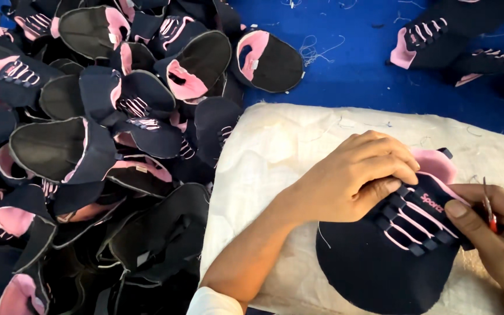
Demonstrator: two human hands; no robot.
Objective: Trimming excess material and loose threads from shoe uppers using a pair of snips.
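A dark navy shoe upper (389, 256) with pink lining and pink laces lies on a white woven sack (281, 146). My left hand (354, 175) presses down on its tongue and lace area, fingers curled over the top. My right hand (497, 227) pinches the upper's right edge with the thumb and holds a small red-handled thread snipper (489, 210) upright between the fingers.
A large heap of matching navy and pink shoe uppers (100, 146) fills the left side. More uppers (456, 35) lie at the top right on a blue surface (351, 64) scattered with loose threads.
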